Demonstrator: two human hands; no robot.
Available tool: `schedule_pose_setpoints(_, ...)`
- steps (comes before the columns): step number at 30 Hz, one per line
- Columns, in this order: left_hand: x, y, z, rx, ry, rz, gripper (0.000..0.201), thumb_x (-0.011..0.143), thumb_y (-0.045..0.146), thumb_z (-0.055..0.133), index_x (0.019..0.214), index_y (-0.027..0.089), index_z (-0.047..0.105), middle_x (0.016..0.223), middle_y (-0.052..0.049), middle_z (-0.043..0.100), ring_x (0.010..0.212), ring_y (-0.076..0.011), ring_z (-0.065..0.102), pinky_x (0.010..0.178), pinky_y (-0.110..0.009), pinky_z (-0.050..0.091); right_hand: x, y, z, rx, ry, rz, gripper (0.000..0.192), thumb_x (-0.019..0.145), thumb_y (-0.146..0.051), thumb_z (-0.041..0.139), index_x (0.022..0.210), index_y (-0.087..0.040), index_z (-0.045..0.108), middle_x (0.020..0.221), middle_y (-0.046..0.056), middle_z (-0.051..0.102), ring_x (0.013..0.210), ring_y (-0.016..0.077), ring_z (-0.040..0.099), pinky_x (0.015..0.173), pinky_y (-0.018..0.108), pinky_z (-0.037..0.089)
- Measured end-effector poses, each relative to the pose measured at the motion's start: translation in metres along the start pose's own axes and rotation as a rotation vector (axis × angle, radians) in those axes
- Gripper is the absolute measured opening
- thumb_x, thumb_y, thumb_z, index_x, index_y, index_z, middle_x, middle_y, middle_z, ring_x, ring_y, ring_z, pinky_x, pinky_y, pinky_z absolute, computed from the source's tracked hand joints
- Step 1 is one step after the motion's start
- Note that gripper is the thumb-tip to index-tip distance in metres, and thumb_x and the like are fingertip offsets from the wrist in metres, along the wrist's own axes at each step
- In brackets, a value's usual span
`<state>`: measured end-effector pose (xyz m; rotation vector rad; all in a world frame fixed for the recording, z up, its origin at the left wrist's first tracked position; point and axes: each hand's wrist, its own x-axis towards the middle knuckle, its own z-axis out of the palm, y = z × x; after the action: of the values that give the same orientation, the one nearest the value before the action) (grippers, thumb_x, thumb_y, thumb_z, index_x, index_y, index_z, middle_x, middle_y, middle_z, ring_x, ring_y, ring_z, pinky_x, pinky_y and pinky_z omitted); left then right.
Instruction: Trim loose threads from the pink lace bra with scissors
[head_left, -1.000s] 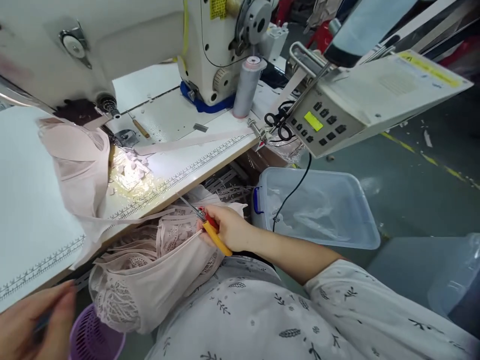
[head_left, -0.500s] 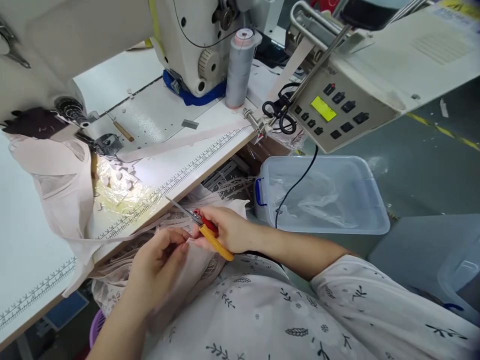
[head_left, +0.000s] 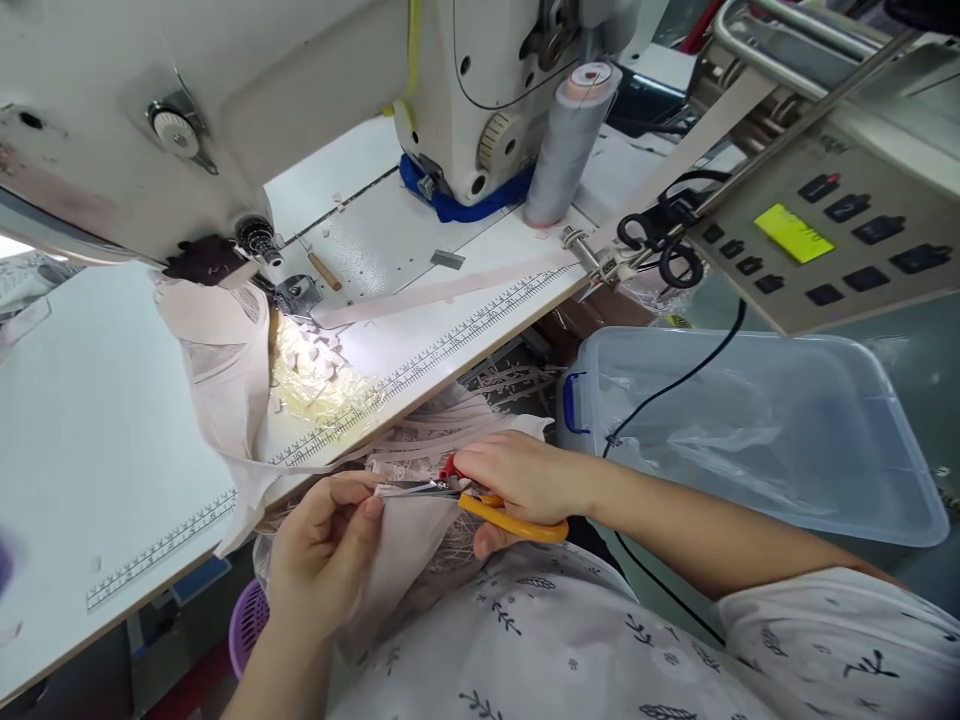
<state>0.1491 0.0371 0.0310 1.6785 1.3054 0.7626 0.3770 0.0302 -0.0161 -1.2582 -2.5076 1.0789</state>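
Observation:
My left hand (head_left: 322, 545) pinches the edge of a pale pink fabric piece (head_left: 409, 540) with lace, which hangs over my lap. In my right hand (head_left: 525, 480) is a pair of scissors (head_left: 517, 522) with one yellow and one red handle. Their blades point left and lie along the top edge of the fabric, close to my left fingertips. Behind the hands, more pale lace fabric (head_left: 450, 425) hangs at the table edge. Another pale pink piece (head_left: 217, 375) lies on the table beneath the sewing machine's needle area.
A sewing machine (head_left: 315, 60) stands on the white table (head_left: 97, 420), with a grey thread cone (head_left: 570, 150) beside it. Fabric scraps (head_left: 311, 355) lie on yellow plastic. At right are a control panel (head_left: 810, 220), a hanging black cable (head_left: 675, 385) and a clear plastic bin (head_left: 750, 345). A purple basket (head_left: 246, 625) sits below.
The scissors have turned from pointing up and away to lying along the fabric edge, with their handles spread in my right hand. The camera view has shifted left.

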Motion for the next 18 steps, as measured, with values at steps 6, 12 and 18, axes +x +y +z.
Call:
schedule_pose_setpoints(6,-0.001,-0.002,-0.001,-0.046,0.004,-0.066,0.008,0.082,0.022,0.058,0.074,0.022,0.059,0.088,-0.003,0.066,0.078,-0.0171,0.064,0.047,-0.021,0.044,-0.002,-0.006,0.0,-0.014,-0.002,0.054,0.022,0.07,-0.032,0.063,0.072,-0.018,0.047,0.074,0.005,0.06,0.064,0.0178,0.053,0.053,0.026,0.027)
schedule_pose_setpoints(12,0.0,-0.006,-0.002,-0.076,-0.004,-0.076,0.007,0.082,0.022,0.058,0.075,0.022,0.059,0.091,-0.003,0.067,0.081,-0.018,0.064,0.053,-0.022,0.047,-0.001,-0.006,0.009,0.015,0.043,0.085,0.034,0.073,-0.045,0.064,0.066,-0.018,0.045,0.067,0.003,0.057,0.058,0.0151,0.048,0.051,0.026,0.025)
schedule_pose_setpoints(18,0.0,-0.009,-0.004,-0.069,-0.007,-0.041,0.006,0.081,0.021,0.059,0.076,0.02,0.059,0.086,-0.004,0.068,0.077,-0.0169,0.063,0.061,-0.024,0.05,-0.004,-0.003,0.011,0.152,0.166,0.109,0.043,0.069,-0.043,0.069,0.058,-0.02,0.035,0.056,-0.003,0.043,0.051,0.0106,0.036,0.048,0.023,0.024)
